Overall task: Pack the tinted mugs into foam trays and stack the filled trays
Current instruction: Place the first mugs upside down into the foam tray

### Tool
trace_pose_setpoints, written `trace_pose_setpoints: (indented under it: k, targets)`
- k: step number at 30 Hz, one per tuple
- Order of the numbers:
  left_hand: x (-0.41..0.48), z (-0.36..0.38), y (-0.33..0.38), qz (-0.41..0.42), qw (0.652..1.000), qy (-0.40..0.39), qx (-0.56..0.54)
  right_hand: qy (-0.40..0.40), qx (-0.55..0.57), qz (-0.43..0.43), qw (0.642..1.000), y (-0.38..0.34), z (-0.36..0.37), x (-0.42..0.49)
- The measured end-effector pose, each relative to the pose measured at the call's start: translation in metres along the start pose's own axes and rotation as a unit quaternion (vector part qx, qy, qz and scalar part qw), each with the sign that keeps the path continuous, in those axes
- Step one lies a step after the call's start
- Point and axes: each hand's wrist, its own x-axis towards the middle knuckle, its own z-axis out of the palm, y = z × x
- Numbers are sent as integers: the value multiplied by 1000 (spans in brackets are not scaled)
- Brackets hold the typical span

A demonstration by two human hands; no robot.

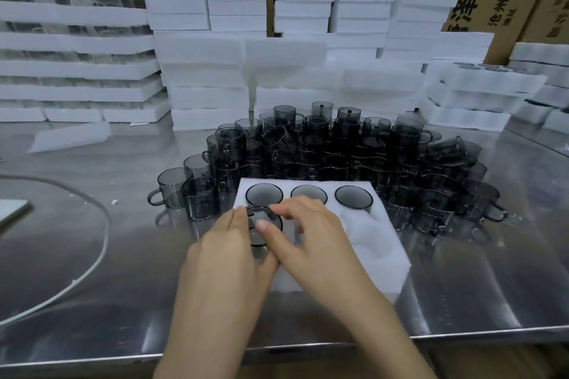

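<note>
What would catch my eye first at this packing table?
A big heap of smoky grey glass mugs fills the middle of the shiny steel table, backed by tall stacks of white foam trays. Up front, the left hand and right hand hold one grey mug over a white foam tray already holding three.

Even overhead light; soft glare on steel table; wide-angle bowing, blur at edges.

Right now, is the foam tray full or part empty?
Part empty: foam tray has three mugs in back; left hand and right hand hold a fourth mug at front left; front right pocket is bare.
</note>
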Motion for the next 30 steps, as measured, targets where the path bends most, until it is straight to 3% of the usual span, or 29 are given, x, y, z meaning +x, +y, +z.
trace_pose_setpoints:
  k: [4, 8, 13, 16, 18, 21, 24, 27, 30]
  targets:
    - [8, -5, -2, 39, 996, -42, 68, 32, -51, 7, 998, 0, 9, 3]
    - [11, -6, -9, 71, 990, -94, 73, -3, -64, 23, 998, 2, 11, 7]
    - [14, -10, -28, 66, 976, -207, -8, -65, -112, 27, 991, -4, 4, 18]
    - [9, -9, -35, 54, 969, -236, -56, -59, -117, -3, 991, -2, 2, 10]
    - [7, -5, -40, 57, 968, -226, -89, 14, -102, -1, 995, 4, -4, -4]
    - [10, -4, -46, 60, 970, -214, -99, 193, -139, 23, 971, 26, -29, -19]
    - [11, -2, -45, 61, 971, -205, -110, 260, -161, 101, 947, 60, -69, -23]
    - [11, 2, -40, 59, 972, -199, -107, 165, -195, 184, 949, 93, -102, -26]
    - [11, 4, -38, 51, 973, -199, -109, 75, -220, 206, 951, 117, -120, -28]
